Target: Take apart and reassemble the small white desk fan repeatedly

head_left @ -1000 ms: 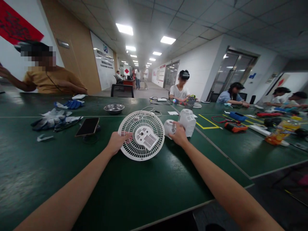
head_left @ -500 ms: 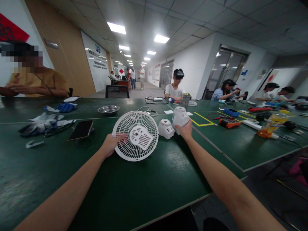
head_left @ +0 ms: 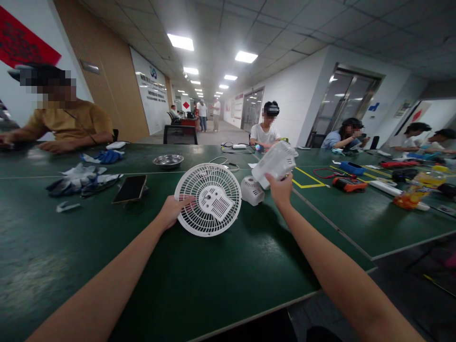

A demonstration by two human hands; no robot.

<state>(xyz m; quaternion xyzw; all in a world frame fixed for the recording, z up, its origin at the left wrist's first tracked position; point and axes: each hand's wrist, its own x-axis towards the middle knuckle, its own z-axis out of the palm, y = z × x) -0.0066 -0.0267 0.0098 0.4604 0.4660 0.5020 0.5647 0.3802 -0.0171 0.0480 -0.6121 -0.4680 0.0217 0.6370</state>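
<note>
My left hand (head_left: 173,210) grips the left rim of a round white fan grille (head_left: 209,227), thumb over its front and the other fingers behind. The grille leans back above the green table, a slotted plate at its middle. My right hand (head_left: 281,190) is closed round the lower end of a white plastic fan housing (head_left: 273,161), which is tilted and raised off the table. A second white vented housing (head_left: 252,191) rests on the table between the grille and my right hand. A white cable (head_left: 228,164) lies behind the grille, partly hidden.
To the left lie a phone (head_left: 131,189), gloves (head_left: 80,183) and a white bracket-like piece (head_left: 67,207). A metal bowl (head_left: 168,161) stands farther back. At right are an orange multimeter (head_left: 349,184), a blue tray (head_left: 352,167) and a drink bottle (head_left: 420,187). Co-workers sit around the table.
My right hand has lifted the white housing and tipped it to the right. The left hand still holds the grille. The whole view has shifted slightly.
</note>
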